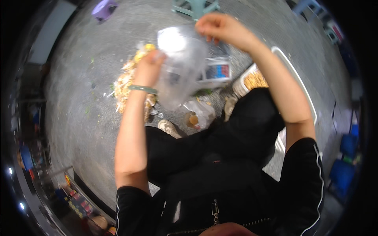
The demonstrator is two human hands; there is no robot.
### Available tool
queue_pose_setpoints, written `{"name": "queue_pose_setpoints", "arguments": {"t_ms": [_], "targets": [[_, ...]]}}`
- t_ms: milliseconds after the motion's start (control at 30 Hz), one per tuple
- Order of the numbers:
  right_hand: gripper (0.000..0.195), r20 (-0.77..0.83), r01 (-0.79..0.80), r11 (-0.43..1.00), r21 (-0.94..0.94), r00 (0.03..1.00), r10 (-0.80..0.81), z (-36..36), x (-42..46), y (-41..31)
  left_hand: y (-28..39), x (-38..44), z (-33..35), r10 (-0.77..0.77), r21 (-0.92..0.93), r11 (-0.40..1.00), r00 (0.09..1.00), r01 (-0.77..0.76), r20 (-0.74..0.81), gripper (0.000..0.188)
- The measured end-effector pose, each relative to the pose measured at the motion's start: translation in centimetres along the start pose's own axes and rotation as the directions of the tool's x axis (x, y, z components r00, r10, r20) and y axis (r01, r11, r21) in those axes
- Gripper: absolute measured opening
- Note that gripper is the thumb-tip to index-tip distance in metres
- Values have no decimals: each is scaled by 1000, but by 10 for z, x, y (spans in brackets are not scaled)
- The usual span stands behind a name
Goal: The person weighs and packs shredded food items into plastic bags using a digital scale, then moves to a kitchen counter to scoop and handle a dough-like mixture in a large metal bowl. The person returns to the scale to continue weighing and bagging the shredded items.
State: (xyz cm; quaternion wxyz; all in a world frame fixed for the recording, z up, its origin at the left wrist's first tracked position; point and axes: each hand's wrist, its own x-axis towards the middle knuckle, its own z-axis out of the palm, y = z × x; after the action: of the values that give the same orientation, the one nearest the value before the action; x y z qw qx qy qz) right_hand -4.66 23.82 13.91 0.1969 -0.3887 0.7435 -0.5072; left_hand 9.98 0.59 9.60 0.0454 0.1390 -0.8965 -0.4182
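A clear plastic bag (183,62) hangs stretched between my two hands, bright with glare near its top. My left hand (150,66), with a pale green bangle at the wrist, pinches its left edge. At the bag's upper right corner, my right hand (218,28) has its fingers curled on the plastic; both hands are slightly blurred. Behind the bag stands a scale (217,70) with a dark platform, partly hidden. A heap of bagged yellowish food pieces (125,85) lies left of it, partly behind my left arm. More yellowish pieces (254,80) fill a white container beside my right forearm.
Near my shoes (169,128) lies another clear plastic bag (203,113) beside a small container with an orange-brown top (193,119). A large white tub rim (305,88) curves past my right arm. A green stool (195,7) and a purple stool (103,10) stand farther off.
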Motion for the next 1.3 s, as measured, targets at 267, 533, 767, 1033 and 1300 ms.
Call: {"name": "queue_pose_setpoints", "arguments": {"t_ms": [267,533,767,1033,1300], "targets": [[98,-290,-741,670,39,633,717,-116,-201,272,-54,21,2,-287,-540,827,943,156,-167,29],[121,-625,-980,195,25,137,769,-61,-263,463,-55,35,22,-520,-632,695,847,343,-112,33],[81,-647,-782,441,-441,617,447,-45,-221,480,-98,59,24,-378,-364,876,919,316,-113,31],[42,-556,-746,654,-126,599,576,30,-255,448,-41,67,61,-400,-317,880,912,354,-91,26],[32,-598,-529,761,376,489,635,-49,-257,421,-6,79,53,-496,-716,438,811,543,312,30]]}}
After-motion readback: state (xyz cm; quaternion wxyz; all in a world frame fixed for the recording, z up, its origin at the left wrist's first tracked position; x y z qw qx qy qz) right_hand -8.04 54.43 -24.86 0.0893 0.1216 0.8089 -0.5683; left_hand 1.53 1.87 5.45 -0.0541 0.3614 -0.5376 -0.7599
